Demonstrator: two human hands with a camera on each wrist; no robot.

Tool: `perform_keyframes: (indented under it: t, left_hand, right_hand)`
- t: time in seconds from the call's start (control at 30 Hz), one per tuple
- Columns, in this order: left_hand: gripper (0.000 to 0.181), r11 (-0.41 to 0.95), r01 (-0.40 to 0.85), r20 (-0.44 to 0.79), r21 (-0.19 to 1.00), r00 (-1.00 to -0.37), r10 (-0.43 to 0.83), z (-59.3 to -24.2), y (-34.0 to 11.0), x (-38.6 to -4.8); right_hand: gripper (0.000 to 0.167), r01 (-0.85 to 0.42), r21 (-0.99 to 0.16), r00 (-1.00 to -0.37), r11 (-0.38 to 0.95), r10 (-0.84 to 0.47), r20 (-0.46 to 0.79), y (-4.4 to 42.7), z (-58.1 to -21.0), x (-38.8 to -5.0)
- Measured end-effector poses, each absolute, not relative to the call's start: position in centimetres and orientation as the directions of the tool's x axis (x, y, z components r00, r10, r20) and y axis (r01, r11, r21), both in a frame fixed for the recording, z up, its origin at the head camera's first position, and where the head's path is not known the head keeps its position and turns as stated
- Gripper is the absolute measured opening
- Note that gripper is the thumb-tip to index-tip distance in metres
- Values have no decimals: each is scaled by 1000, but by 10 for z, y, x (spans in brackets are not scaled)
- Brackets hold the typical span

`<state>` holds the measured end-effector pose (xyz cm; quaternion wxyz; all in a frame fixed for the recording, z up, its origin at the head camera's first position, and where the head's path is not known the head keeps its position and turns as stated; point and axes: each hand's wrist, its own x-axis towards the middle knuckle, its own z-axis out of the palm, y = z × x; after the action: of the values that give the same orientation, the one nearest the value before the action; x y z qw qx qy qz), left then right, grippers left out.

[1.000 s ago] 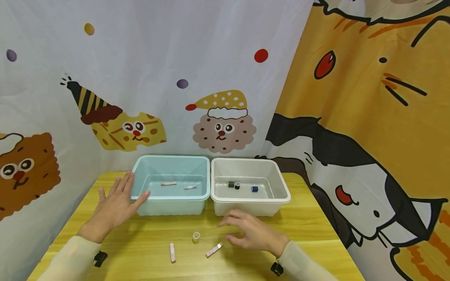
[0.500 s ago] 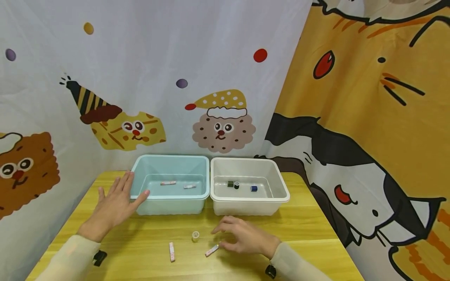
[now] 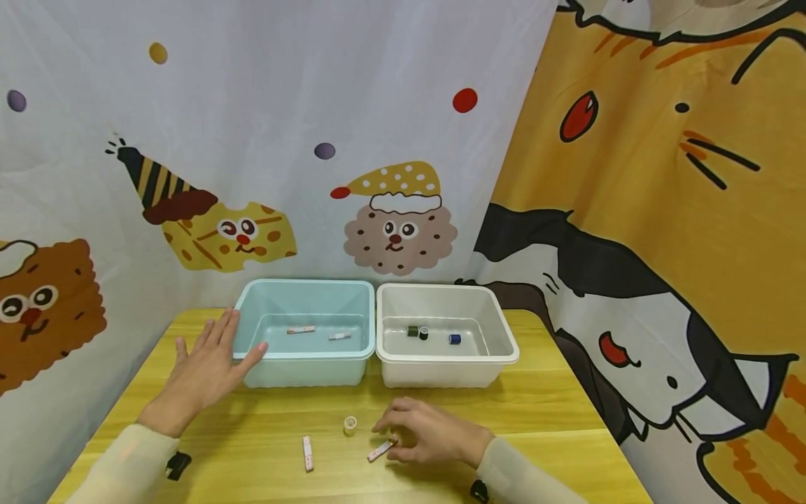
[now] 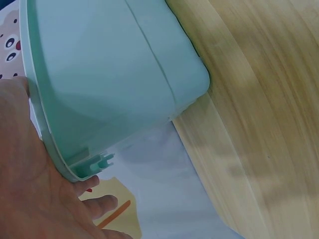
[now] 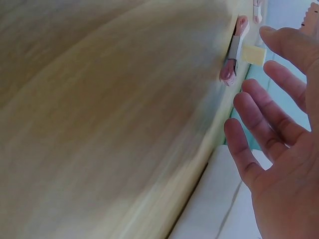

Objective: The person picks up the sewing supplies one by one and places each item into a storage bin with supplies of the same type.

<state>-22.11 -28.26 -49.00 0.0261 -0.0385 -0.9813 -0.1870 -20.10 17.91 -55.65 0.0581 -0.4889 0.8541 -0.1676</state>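
Observation:
In the head view my left hand (image 3: 204,374) rests on the left front corner of the light blue bin (image 3: 305,372), fingers spread and straight. The left wrist view also has this hand against the bin's rim (image 4: 47,134). My right hand (image 3: 434,435) hovers low over the table, thumb and forefinger apart around the near end of a small pink thread skein (image 3: 379,451). From the right wrist, that pink skein (image 5: 234,55) with its pale paper band lies beyond loosely bent fingers that hold nothing. A pale yellow thread spool (image 3: 350,424) stands just to the left.
Another pink skein (image 3: 308,453) lies left of the spool. Inside the blue bin are two skeins, one pinkish (image 3: 301,329), one paler (image 3: 340,336). The white bin (image 3: 447,374) beside it holds dark spools and a blue spool (image 3: 455,339). A printed curtain (image 3: 264,140) hangs behind the table.
My right hand has moved left and slightly down, bringing its thumb and forefinger to the nearest pink skein. The left hand has stayed on the blue bin.

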Motion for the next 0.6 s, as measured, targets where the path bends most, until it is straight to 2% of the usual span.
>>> perform_keyframes:
  t: [0.43, 0.6]
  left_hand:
    - [117, 927, 85, 64, 366, -996, 66, -490, -283, -222]
    - [116, 925, 88, 65, 369, -996, 68, -489, -283, -221]
  right_hand:
    - [61, -810, -362, -510, 462, -859, 44, 177, -569, -206]
    - [59, -795, -376, -525, 476, -851, 32, 175, -572, -209]
